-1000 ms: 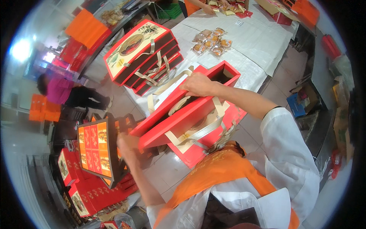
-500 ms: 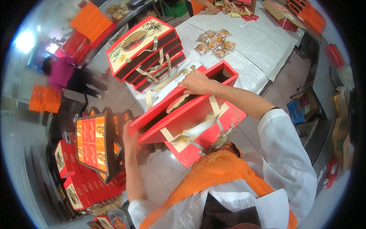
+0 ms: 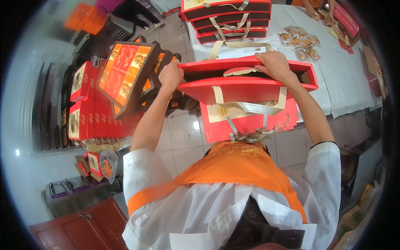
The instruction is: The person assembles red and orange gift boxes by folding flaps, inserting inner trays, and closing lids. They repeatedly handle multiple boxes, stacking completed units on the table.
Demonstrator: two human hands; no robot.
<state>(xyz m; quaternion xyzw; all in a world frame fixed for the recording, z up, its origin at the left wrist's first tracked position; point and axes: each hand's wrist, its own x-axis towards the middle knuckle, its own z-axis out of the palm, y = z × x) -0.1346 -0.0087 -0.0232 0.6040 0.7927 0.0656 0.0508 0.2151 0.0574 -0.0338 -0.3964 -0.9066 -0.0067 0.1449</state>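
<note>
head view: one open red box [image 3: 246, 85], level before you, earlier aslant. your left hand [image 3: 171, 76]: gripping the box's left end. your right hand [image 3: 274, 64]: gripping its far rim toward the right end, as before. beyond the box: white-covered table [image 3: 341, 75], stacked gift boxes [image 3: 233, 17]; wrapped pastries [image 3: 301, 41] past its right end. left of the box: dark-framed tray [image 3: 142, 79]. nearer you than the box: tiled floor [image 3: 183, 129].

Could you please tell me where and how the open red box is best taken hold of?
Probably by the rim of the red box, from above at its left and right ends: its mouth opens upward, its body is long and narrow, and the ribbon handle droops along the near side.
</note>
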